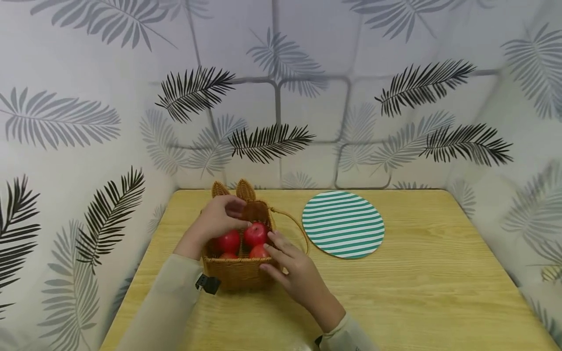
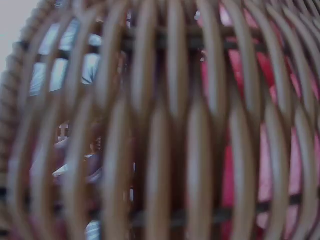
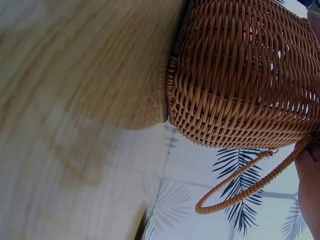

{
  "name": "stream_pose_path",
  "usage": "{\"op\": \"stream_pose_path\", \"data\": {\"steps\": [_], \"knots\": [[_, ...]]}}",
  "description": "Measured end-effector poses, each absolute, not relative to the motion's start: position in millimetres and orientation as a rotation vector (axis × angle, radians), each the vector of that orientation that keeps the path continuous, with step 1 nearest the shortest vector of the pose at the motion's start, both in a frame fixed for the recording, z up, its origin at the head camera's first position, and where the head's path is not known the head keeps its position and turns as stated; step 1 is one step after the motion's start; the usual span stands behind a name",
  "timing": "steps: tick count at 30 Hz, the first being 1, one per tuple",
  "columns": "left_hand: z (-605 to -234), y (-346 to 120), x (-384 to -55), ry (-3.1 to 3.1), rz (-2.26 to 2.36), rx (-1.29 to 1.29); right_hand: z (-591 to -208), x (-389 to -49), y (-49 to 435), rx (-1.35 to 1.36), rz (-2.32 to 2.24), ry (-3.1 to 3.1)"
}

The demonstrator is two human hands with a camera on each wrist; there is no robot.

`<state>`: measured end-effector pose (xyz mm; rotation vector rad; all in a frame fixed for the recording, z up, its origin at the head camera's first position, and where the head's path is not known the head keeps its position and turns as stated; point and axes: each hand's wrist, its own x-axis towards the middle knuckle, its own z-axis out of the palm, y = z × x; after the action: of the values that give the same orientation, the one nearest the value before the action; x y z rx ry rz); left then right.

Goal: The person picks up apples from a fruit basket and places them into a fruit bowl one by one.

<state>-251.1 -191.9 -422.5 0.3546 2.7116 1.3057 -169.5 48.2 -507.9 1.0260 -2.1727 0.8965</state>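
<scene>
A brown wicker basket [image 1: 241,273] with two ear-shaped pieces on its back stands on the left part of the table. Several red apples [image 1: 256,235] lie inside it. My left hand [image 1: 219,217] is over the basket, its fingers bent toward the back wall and its thumb near an apple; nothing shows between them. With fairly straight fingers, my right hand [image 1: 296,273] touches the basket's front right rim. In the right wrist view, the rope-like handle [image 3: 250,190] hangs beside this hand. Basket weave [image 2: 160,150] fills the left wrist view, with red apples behind it.
Right of the basket, a round mat [image 1: 343,224] with green and white stripes lies on the wooden table [image 1: 421,287]. Walls covered in a leaf pattern [image 1: 316,117] stand behind and beside the table.
</scene>
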Motion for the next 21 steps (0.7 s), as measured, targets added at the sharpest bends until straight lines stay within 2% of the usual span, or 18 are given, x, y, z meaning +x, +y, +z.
{"op": "stream_pose_path", "data": {"steps": [14,21], "knots": [[-447.2,-183.0,-262.1,2.771,0.998,0.404,-509.6,-169.4,47.1,1.033,0.869,-2.145],[-449.7,-178.2,-264.4,2.78,0.925,0.33,-511.9,-172.2,49.1,1.031,0.859,-2.11]]}}
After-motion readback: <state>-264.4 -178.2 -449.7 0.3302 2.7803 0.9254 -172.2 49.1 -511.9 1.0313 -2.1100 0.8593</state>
